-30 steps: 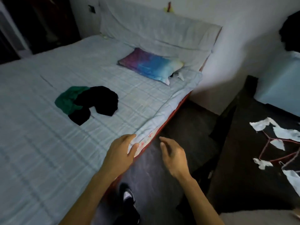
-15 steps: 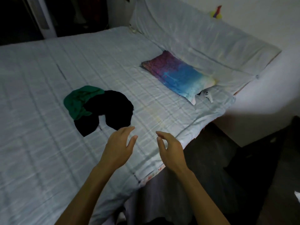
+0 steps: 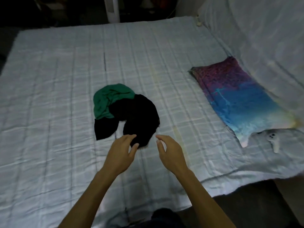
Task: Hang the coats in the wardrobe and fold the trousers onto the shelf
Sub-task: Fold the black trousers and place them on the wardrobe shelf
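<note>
Both hands have come forward from the near bed edge, where the left one touched the sheet a second ago, and now sit at the near end of the crumpled black cloth garment (image 3: 139, 116), which I use as landmark. The left hand (image 3: 120, 152) is wide, fingers loosely spread, holding nothing. Its fingertips overlap the garment's near lobe; real contact cannot be told. The right hand (image 3: 171, 152) is also wide and empty, just right of that lobe, apart from it. My read: the reach is nearly done and pickup is next, with nothing lifted, hung or folded yet. Trousers or coat, cannot tell while it lies bunched. The rumpled green cloth garment (image 3: 108, 99) touches the black one on its far-left side and is partly under it, so a grab may drag both. Both lie on the pale checked quilted bed sheet (image 3: 57, 96), with open sheet on every side of the landmark. The purple-to-blue rectangular fabric pillow (image 3: 238, 99) is well to the right, with a small white plastic object (image 3: 273, 140) beyond it. The near bed edge and dark floor (image 3: 246, 203) lie near-right, behind the hands. There is a dark area at the back, far beyond the landmark; a wardrobe there cannot be told.
</note>
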